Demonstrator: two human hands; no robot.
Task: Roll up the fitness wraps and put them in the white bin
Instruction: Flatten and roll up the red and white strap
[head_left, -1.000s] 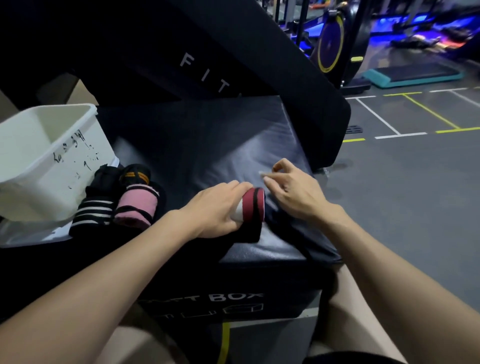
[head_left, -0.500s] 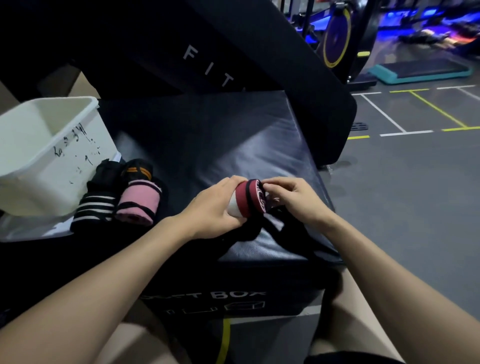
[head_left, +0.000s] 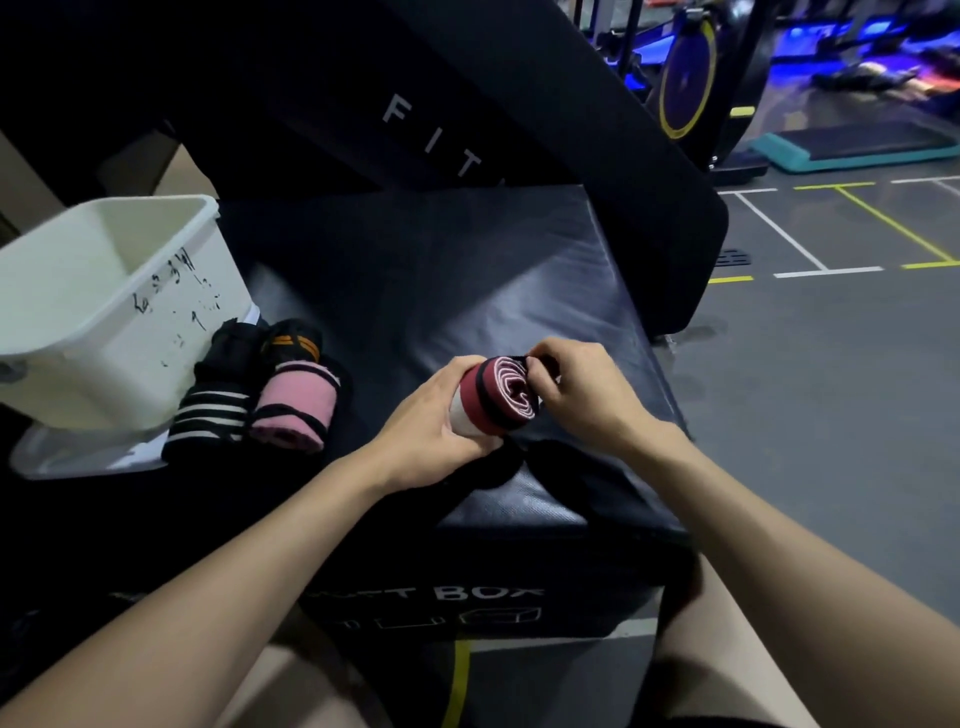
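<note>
A red, black and white rolled wrap (head_left: 498, 397) is held just above the black padded box (head_left: 467, 270). My left hand (head_left: 434, 423) grips the roll round its body. My right hand (head_left: 584, 395) pinches the roll's outer end at its top edge. A dark strap hangs below the roll onto the box. The white bin (head_left: 104, 306) stands at the left, its inside showing no wraps. Beside it lie a pink rolled wrap (head_left: 296, 408), a black-and-white striped wrap (head_left: 210, 415) and a black wrap with orange stripes (head_left: 293, 340).
A big black slanted pad lettered "FIT" (head_left: 441, 135) rises behind the box. The grey gym floor with white and yellow lines (head_left: 831, 364) lies to the right. An exercise bike (head_left: 696, 78) and a teal step platform (head_left: 857, 145) stand far back.
The roll came off the box top and turned so its spiral end faces me. My right hand moved from the loose tail on the box to pinch the roll's outer end.
</note>
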